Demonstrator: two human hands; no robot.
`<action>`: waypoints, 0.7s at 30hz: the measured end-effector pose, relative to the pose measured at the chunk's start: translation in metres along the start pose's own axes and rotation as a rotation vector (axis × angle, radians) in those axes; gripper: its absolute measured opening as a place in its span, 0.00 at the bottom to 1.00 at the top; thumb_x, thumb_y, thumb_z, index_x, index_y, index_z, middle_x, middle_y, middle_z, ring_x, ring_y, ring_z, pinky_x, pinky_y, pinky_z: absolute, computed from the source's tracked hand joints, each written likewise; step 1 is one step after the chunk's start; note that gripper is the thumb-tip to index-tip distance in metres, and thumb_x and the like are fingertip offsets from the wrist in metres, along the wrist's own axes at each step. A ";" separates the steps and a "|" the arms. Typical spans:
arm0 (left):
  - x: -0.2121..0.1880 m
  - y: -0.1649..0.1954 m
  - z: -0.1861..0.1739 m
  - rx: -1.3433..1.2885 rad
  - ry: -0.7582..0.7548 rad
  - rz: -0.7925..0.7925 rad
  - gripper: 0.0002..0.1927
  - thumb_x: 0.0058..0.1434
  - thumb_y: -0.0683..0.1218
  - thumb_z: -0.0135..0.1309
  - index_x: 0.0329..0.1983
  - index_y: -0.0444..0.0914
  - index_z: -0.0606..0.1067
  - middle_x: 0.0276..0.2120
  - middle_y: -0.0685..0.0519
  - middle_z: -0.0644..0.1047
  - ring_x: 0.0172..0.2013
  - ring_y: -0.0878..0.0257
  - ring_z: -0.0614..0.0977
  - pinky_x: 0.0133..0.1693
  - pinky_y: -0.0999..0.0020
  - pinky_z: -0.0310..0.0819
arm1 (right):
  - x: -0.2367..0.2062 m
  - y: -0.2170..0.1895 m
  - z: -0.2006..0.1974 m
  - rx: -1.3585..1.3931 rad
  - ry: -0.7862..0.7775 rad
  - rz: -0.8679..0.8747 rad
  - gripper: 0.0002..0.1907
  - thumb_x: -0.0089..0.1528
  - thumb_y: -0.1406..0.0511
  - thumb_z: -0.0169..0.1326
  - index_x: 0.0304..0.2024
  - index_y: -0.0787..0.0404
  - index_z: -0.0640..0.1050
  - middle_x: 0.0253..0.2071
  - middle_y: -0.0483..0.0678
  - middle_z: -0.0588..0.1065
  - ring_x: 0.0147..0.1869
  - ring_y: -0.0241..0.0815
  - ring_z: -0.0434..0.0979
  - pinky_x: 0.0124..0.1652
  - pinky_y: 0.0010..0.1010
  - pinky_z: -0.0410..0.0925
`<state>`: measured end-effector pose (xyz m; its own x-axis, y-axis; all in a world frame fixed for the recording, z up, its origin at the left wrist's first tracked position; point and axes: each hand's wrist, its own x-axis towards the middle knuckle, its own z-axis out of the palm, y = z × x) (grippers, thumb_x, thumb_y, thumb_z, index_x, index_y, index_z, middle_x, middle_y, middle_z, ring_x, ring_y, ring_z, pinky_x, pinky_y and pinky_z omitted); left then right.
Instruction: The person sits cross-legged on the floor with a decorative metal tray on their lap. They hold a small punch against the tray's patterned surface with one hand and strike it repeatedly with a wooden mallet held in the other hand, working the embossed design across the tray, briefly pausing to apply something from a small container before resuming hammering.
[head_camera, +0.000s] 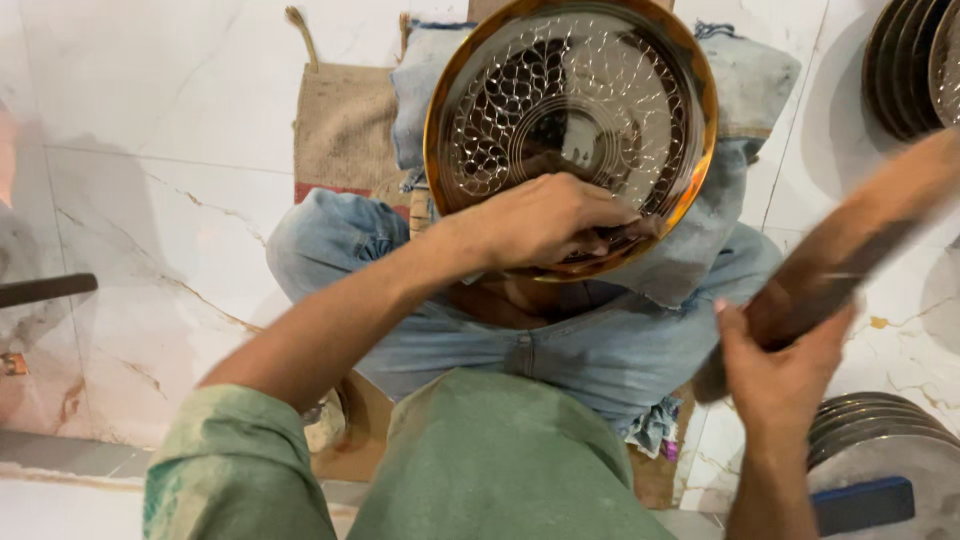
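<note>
Sitting cross-legged on a pale marble floor (180, 150), the person is wearing a green shirt (480, 460) and blue jeans (560, 350). The right hand (775, 375) is gripping the lower end of a long dark wooden mallet (830, 265), fingers wrapped fully round it; the tool is blurring and slanting up toward the right edge. Just below that hand a stack of grey metal plates (880, 425) is lying on the floor, with a blue object (865, 505) resting beside it. The left hand (545, 220) is pressing down on the near rim of a round embossed metal plate (570, 110), fingers curled over its edge and closed on it. The plate is resting over the lap, tilted toward the camera, its gold rim catching light. A folded denim cloth (745, 90) is lying under it, on burlap sacking (345, 125). More dark plates (910, 60) are standing at the far right.
</note>
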<state>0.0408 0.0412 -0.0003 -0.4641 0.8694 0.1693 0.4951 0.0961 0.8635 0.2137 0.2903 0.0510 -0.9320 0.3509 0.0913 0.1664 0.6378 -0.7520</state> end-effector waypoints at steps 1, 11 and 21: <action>0.004 0.000 -0.002 -0.006 -0.042 0.047 0.23 0.61 0.42 0.62 0.60 0.38 0.75 0.46 0.46 0.81 0.45 0.44 0.82 0.46 0.51 0.76 | -0.015 0.006 0.000 -0.320 -0.102 -0.034 0.38 0.63 0.64 0.67 0.71 0.61 0.64 0.51 0.60 0.76 0.51 0.58 0.79 0.48 0.45 0.73; 0.022 0.017 -0.022 -0.063 -0.294 -0.048 0.25 0.60 0.42 0.60 0.62 0.42 0.74 0.48 0.50 0.82 0.47 0.52 0.84 0.47 0.55 0.77 | -0.108 0.047 0.040 -0.165 -0.047 0.324 0.45 0.58 0.72 0.68 0.72 0.67 0.59 0.45 0.54 0.76 0.47 0.44 0.79 0.48 0.35 0.71; 0.035 0.019 -0.025 0.022 -0.438 -0.088 0.27 0.57 0.44 0.60 0.62 0.47 0.74 0.48 0.55 0.82 0.47 0.55 0.84 0.47 0.53 0.75 | -0.102 0.037 0.040 0.369 0.165 0.399 0.52 0.59 0.74 0.64 0.76 0.64 0.46 0.53 0.47 0.70 0.50 0.41 0.79 0.50 0.33 0.76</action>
<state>0.0155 0.0619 0.0338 -0.1529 0.9802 -0.1259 0.4855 0.1854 0.8544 0.3017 0.2511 -0.0122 -0.7524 0.6369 -0.1680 0.3440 0.1623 -0.9248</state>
